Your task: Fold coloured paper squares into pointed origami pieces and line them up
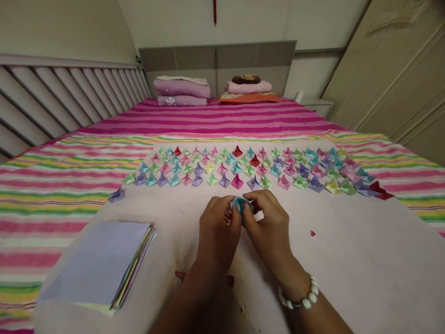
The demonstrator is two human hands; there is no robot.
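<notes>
Between my fingertips is a small folded piece of teal paper (pixel 239 203), held up over the white sheet. My left hand (pixel 219 222) pinches its left side, thumb toward me. On the other side my right hand (pixel 267 218) grips it with thumb and forefinger, a beaded bracelet on the wrist. The paper's lower part is largely covered by my thumbs. Just beyond my hands stand rows of small folded paper boats (pixel 237 181) in many colours. A stack of square coloured paper (pixel 100 260), lavender on top, lies to the left.
Under everything is a large white sheet (pixel 347 260) on a bed with a striped cover (pixel 31 208). Small red scraps (pixel 312 233) lie about. Folded bedding (pixel 182 88) sits by the headboard (pixel 215 62). A slatted rail (pixel 69 99) runs along the left.
</notes>
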